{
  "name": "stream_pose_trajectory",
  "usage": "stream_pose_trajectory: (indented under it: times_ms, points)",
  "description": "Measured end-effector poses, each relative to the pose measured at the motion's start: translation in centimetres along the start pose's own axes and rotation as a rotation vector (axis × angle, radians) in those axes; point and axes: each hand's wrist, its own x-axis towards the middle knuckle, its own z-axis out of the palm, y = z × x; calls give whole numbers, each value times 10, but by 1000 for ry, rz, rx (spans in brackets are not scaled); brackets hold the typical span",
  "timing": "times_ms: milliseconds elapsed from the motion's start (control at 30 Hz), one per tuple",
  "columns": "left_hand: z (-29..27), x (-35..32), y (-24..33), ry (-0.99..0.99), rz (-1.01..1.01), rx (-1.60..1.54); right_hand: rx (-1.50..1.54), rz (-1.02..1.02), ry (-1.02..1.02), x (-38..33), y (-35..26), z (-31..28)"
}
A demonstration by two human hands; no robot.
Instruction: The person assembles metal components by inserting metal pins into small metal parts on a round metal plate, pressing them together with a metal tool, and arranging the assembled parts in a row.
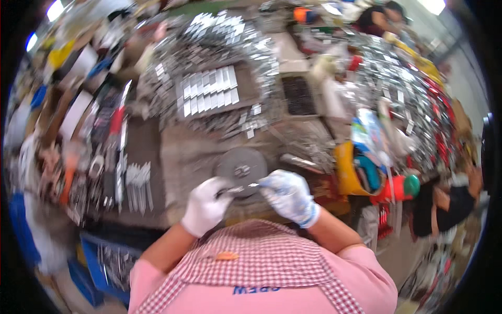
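My left hand (207, 205), in a white glove, pinches a small shiny metal piece (237, 189) that points to the right. My right hand (290, 198), in a white glove with blue marks, has its fingertips pressed together close to the piece's other end. What those fingertips hold is too small and blurred to tell. Both hands are just above the near edge of a round grey disc (234, 163) lying on the bench. To the right of the disc lies a dark metal rod with a shiny side (301, 163).
Rows of flat silver pieces (210, 90) lie on a board beyond the disc. Slim metal parts (139, 186) stand grouped at the left. A cut yellow container (345, 167) sits right. A blue crate (94, 256) is below the bench. Another person (377, 21) sits far right.
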Motion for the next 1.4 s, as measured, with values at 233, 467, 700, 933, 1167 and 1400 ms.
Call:
stream_pose_trajectory:
  times_ms: [233,467,700,933,1167,1400]
  points:
    - [3,-15,-7,45,-148,-186,17,-131,-114,13,2,13]
    - [9,-9,-16,76,234,91,-121,-128,-170,11,-1,9]
    - [25,-5,-31,76,280,140,-179,-130,-244,6,18,17]
    - [31,-3,-39,141,132,110,84,576,-137,46,86,-36]
    - [32,0,-37,150,152,135,-755,197,-556,87,110,-16]
    - [33,-5,-47,221,146,241,-670,254,-490,80,105,-13]
